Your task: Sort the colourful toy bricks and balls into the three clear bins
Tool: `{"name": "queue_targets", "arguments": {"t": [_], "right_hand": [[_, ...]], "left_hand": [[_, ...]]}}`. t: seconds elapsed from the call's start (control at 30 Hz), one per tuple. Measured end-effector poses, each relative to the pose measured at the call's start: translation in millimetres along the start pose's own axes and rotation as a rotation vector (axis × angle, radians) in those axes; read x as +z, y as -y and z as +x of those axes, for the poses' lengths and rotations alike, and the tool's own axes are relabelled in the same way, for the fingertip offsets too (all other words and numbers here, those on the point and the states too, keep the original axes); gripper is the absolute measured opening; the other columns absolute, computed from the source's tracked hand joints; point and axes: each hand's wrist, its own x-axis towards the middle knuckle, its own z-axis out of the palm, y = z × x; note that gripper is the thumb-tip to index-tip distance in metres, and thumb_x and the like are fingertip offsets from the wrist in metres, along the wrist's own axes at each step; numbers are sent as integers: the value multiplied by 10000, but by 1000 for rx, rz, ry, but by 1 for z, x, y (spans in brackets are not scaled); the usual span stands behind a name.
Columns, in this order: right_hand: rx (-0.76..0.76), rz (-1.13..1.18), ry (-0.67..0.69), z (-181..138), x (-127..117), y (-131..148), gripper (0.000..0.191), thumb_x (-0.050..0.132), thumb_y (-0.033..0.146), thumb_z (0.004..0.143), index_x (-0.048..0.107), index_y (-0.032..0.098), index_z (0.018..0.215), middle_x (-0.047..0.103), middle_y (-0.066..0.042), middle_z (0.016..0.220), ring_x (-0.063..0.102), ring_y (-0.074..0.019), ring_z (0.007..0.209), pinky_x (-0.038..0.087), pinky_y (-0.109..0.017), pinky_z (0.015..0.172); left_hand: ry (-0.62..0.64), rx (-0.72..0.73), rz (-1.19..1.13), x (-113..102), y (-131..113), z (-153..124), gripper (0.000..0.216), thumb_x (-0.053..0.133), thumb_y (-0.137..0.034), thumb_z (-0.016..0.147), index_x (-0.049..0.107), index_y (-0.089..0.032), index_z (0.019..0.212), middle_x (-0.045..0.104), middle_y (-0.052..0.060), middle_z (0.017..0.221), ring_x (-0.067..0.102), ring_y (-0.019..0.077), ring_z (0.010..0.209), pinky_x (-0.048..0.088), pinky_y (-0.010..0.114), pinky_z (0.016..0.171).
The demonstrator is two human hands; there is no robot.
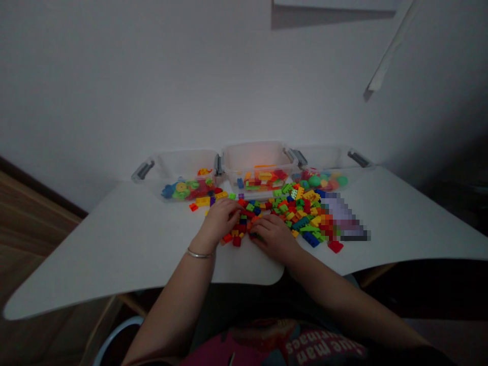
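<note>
Head view: left hand (221,218) and right hand (273,235) curl over toy bricks (301,214), grip hidden; the bricks look light, rigid and slick, best pinched by their sides.

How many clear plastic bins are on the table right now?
3, in a row at the far edge of the table: the left bin, holding blue and green pieces; the middle bin; the right bin. No others visible.

Three bins stand in a row at the back of the table (114,244): the left bin (171,163), middle bin (259,152) and right bin (330,156). Before them lies the pile of bricks (301,211) (mostly before the middle and right bins). The left hand (221,219) and right hand (273,236) rest side by side on its near left part.
</note>
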Motion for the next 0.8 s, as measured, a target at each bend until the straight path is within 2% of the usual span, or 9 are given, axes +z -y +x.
{"name": "queue_targets", "arguments": {"t": [0.4,0.47,0.6,0.7,0.8], "right_hand": [[9,-20,-9,-2,1,0,62,610,174,860,652,210,888,716,-50,923,617,-237,934,480,-409,852],[56,28,-53,-2,2,-1,128,595,139,845,634,211,943,701,-62,960,622,-234,932,495,-407,848],[225,235,-222,-1,6,-5,245,580,122,815,576,222,1039,658,-75,1007,622,-228,960,524,-410,844],[338,387,-297,1,7,-7,258,592,151,797,561,228,1041,632,-63,967,628,-201,859,547,-385,781],[416,509,-317,3,6,-6,240,592,163,780,570,231,1010,631,-41,919,634,-173,778,554,-359,742]], "left_hand": [[33,71,-92,-1,-6,0,166,541,-185,877,693,-201,941,683,69,989,591,209,994,473,426,922],[28,74,-90,-1,-4,1,172,532,-185,882,692,-198,943,685,71,978,595,209,983,481,424,910],[17,86,-100,-2,-5,1,155,551,-229,887,685,-196,959,687,73,968,601,220,977,485,433,896],[22,102,-137,-4,-10,0,157,589,-267,881,673,-205,999,689,65,984,603,222,987,483,429,898],[44,121,-157,-5,-18,-1,223,631,-306,864,653,-211,1065,685,62,1013,605,214,986,490,401,885]]}}
